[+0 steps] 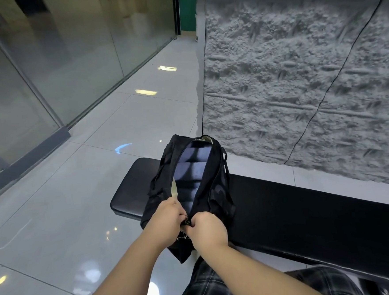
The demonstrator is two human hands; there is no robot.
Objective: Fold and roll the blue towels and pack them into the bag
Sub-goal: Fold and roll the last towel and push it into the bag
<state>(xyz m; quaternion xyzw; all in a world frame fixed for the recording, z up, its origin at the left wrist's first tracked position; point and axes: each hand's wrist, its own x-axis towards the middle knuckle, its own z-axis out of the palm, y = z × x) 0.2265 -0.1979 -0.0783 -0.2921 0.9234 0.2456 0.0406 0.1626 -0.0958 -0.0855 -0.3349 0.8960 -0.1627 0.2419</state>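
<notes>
Both hands down at the near end of the bag [214, 180], knuckle to knuckle. Left hand [168, 218] pinched shut on the left edge of the opening, right hand [207, 227] clamped on the right edge, zipper pull [187, 222] caught between them. Just beyond the fingers, opening gaping wide, blue towels [194, 170] packed in a row inside, rolled and snug. Bag lying lengthwise on the black counter [296, 207], far end pointing away from the hands. Glossy floor [67, 214] off to the left hand's side.
</notes>
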